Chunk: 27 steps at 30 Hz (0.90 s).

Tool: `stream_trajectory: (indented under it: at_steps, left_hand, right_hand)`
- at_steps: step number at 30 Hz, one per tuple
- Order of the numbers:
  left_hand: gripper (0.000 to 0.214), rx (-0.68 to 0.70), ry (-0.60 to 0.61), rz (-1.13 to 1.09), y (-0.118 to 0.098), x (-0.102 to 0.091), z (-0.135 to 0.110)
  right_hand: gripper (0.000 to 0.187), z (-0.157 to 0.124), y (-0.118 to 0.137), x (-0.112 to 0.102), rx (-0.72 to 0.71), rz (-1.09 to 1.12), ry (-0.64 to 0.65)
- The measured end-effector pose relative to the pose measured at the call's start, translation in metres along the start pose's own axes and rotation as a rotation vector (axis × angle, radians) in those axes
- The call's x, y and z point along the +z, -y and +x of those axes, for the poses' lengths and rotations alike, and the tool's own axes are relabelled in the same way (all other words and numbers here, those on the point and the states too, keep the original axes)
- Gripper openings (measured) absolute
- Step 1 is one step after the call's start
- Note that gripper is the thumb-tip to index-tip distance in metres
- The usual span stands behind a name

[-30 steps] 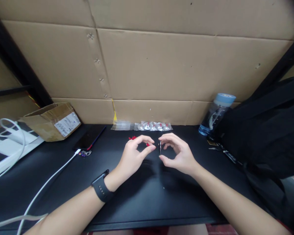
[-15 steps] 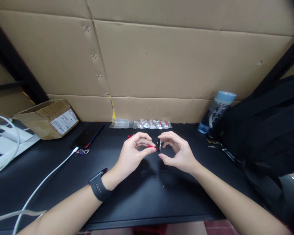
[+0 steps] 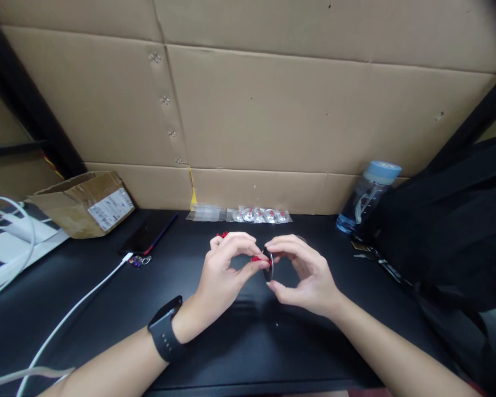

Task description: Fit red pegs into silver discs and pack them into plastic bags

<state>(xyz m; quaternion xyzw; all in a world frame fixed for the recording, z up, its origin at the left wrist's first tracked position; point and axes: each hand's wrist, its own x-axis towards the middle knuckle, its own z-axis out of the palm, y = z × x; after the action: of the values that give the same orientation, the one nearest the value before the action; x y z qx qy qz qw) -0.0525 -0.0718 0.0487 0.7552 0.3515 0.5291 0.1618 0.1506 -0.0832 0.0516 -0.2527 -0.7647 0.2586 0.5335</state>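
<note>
The left hand (image 3: 221, 271) holds a small red piece (image 3: 255, 258) in a narrow pinch between thumb and fingertips, and the right hand (image 3: 309, 270) grips a thin round disc (image 3: 269, 269) by its rim, thumb below and fingers above, the space between them spread as wide as the disc. The disc stands nearly edge-on to the camera between the two hands, in front of the person and above the black desk (image 3: 182, 353), with its dark face turned toward the left hand. The red piece points at that face and meets it near the middle; the view is too small to tell whether it merely touches or sits in the disc. A black watch (image 3: 165, 329) circles the left wrist. Just behind the left hand, more red pieces (image 3: 222, 235) show in part. Farther back, along the cardboard wall (image 3: 248, 110), lies a row of silvery discs in clear packets (image 3: 259, 215), with flat clear bags (image 3: 206, 213) just beside them on the left. A phone (image 3: 146, 231) with a white cable (image 3: 76, 309) and an open cardboard box (image 3: 80, 212) are at the left; a blue-lidded bottle (image 3: 366, 196) stands at the right beside a large black bag (image 3: 450, 231).
</note>
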Motion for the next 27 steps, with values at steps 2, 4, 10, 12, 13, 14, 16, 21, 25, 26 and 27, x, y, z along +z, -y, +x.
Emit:
stream_trajectory:
  at_steps: [2, 4, 10, 12, 13, 14, 16, 21, 25, 26, 27]
  left_hand:
    - [0.018, 0.012, -0.002, 0.013, -0.002, -0.001, -0.001]
    - [0.018, 0.021, 0.008, 0.022, -0.004, -0.002, -0.001]
    - [0.018, 0.065, 0.019, 0.048, -0.008, -0.005, 0.001]
    - [0.019, 0.077, 0.025, 0.052, -0.008, -0.006, 0.002]
    - [0.019, 0.088, 0.022, 0.05, -0.008, -0.007, 0.003]
    - [0.018, 0.103, 0.015, 0.047, -0.009, -0.007, 0.003]
    - [0.016, 0.139, -0.002, 0.041, -0.009, -0.008, 0.004]
    - [0.011, 0.23, -0.011, 0.083, -0.012, -0.011, 0.007]
    - [0.012, 0.304, -0.014, 0.147, -0.012, -0.014, 0.008]
    - [0.012, 0.32, -0.007, 0.159, -0.011, -0.015, 0.008]
    - [0.012, 0.333, 0.0, 0.167, -0.011, -0.015, 0.008]
  right_hand:
    - [0.056, -0.001, 0.002, 0.001, -0.007, -0.002, -0.006]
    - [0.056, -0.002, 0.002, 0.001, -0.004, 0.015, -0.022]
    - [0.043, -0.004, 0.001, -0.001, 0.045, 0.11, -0.045]
    - [0.038, -0.003, -0.001, -0.002, 0.071, 0.142, -0.042]
    - [0.037, -0.003, -0.002, -0.002, 0.092, 0.169, -0.04]
    - [0.036, -0.004, -0.004, -0.002, 0.118, 0.207, -0.038]
    - [0.037, -0.004, -0.007, 0.0, 0.185, 0.313, -0.035]
    - [0.038, -0.005, -0.011, 0.004, 0.304, 0.555, 0.008]
    - [0.039, -0.004, -0.009, 0.003, 0.329, 0.576, 0.038]
    - [0.038, -0.004, -0.009, 0.002, 0.336, 0.565, 0.039]
    - [0.036, -0.004, -0.009, 0.002, 0.345, 0.552, 0.038]
